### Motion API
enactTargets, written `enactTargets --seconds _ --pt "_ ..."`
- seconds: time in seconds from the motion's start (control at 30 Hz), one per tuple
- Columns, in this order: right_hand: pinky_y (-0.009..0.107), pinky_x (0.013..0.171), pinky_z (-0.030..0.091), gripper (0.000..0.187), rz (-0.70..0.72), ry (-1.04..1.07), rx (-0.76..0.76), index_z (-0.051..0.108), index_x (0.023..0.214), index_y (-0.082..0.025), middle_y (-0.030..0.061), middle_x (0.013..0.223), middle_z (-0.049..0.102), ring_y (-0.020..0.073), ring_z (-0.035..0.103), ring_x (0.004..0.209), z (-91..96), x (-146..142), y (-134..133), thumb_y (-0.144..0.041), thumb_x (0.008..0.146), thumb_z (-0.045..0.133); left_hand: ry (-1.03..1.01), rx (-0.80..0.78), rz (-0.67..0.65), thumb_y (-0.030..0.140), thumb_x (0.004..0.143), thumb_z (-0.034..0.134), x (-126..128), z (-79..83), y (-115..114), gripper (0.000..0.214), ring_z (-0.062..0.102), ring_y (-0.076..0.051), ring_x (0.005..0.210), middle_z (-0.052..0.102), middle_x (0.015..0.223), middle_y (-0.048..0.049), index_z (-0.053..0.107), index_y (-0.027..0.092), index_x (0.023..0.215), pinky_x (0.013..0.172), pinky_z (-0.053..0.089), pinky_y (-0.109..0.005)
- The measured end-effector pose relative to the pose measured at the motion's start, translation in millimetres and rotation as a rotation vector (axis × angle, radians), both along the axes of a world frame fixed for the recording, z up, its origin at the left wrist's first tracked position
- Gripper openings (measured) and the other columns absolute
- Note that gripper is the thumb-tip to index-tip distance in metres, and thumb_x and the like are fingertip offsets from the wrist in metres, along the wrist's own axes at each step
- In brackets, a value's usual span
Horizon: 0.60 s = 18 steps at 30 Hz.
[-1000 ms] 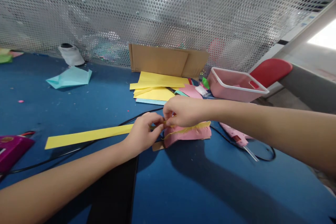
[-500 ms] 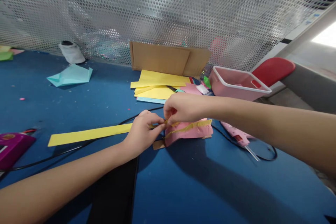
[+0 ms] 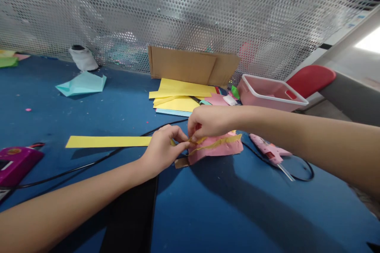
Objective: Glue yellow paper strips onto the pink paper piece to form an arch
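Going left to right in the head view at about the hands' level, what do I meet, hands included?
Purple device → yellow strip → left hand → right hand → pink glue gun.

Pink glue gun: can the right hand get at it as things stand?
Probably yes: nothing visible lies on the pink glue gun. But the right hand is occupied at the pink paper piece, so it would likely have to leave that and draw back.

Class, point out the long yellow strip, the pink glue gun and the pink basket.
Long yellow strip (image 3: pixel 108 141), head view: its flat middle.
Pink glue gun (image 3: pixel 263 147), head view: its body.
Pink basket (image 3: pixel 265 103), head view: its near wall.
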State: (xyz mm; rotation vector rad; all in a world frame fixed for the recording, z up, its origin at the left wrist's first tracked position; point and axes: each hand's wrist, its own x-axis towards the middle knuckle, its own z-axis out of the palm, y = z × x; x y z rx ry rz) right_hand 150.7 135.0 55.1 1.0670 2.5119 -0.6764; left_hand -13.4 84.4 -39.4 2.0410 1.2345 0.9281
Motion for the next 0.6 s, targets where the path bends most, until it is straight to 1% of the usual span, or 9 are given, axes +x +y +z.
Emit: enactTargets --seconds 0.1,0.2,0.27,0.33,0.4,0.47,0.6 --pt "0.023 0.056 0.035 0.018 0.035 -0.031 0.011 0.077 0.084 -0.021 0.0003 0.075 0.071 0.0114 0.055 0.064 -0.3 -2 0 -0.025 0.075 0.062 -0.023 -0.017 0.006 0.018 0.072 0.071 0 -3.2 0 0.020 0.060 -0.014 0.065 0.066 0.066 0.0028 0.055 0.019 0.060 0.063 0.044 -0.027" --pt "0.024 0.055 0.034 0.019 0.051 -0.061 0.050 0.076 0.083 -0.020 0.0014 0.075 0.071 0.0121 0.054 0.064 0.7 -4 -3 -0.025 0.074 0.061 -0.047 -0.040 -0.006 0.018 0.074 0.068 0 -5.0 -1 0.019 0.062 -0.014 0.066 0.066 0.067 0.0022 0.054 0.019 0.062 0.062 0.045 -0.025" --pt "0.025 0.056 0.033 0.019 0.066 -0.084 0.085 0.076 0.084 -0.018 0.0031 0.075 0.071 0.0128 0.054 0.064 0.5 -5 -6 -0.024 0.076 0.059 -0.053 -0.050 -0.021 0.018 0.076 0.065 0 -4.6 -1 0.015 0.062 -0.013 0.066 0.067 0.068 0.0021 0.055 0.019 0.065 0.061 0.046 -0.025" --pt "0.026 0.056 0.032 0.022 0.073 -0.106 0.126 0.075 0.085 -0.015 0.0057 0.078 0.071 0.0137 0.054 0.066 -0.3 -6 -9 -0.022 0.079 0.056 -0.044 -0.051 -0.040 0.016 0.075 0.065 -1 -3.1 -1 0.008 0.062 -0.014 0.067 0.068 0.071 0.0020 0.059 0.019 0.070 0.062 0.046 -0.025" --pt "0.026 0.057 0.032 0.024 0.079 -0.125 0.151 0.075 0.088 -0.014 0.0075 0.083 0.071 0.0146 0.055 0.068 -0.5 -6 -11 -0.021 0.080 0.054 -0.027 -0.053 -0.052 0.014 0.073 0.064 -1 -1.7 -2 0.006 0.062 -0.014 0.069 0.068 0.072 0.0019 0.062 0.019 0.072 0.064 0.046 -0.026" --pt "0.026 0.057 0.032 0.025 0.094 -0.153 0.141 0.075 0.091 -0.015 0.0070 0.085 0.072 0.0146 0.055 0.069 0.7 -6 -12 -0.021 0.079 0.054 -0.014 -0.061 -0.052 0.012 0.073 0.063 -1 -1.1 -3 0.008 0.061 -0.015 0.070 0.068 0.070 0.0016 0.063 0.019 0.069 0.065 0.045 -0.027" --pt "0.027 0.054 0.030 0.024 0.140 -0.217 0.105 0.076 0.090 -0.016 0.0048 0.077 0.071 0.0135 0.052 0.061 5.5 -11 -9 -0.019 0.076 0.056 -0.007 -0.096 -0.050 0.015 0.075 0.063 0 -2.2 -1 0.010 0.062 -0.016 0.068 0.069 0.068 0.0013 0.063 0.019 0.066 0.065 0.046 -0.027"
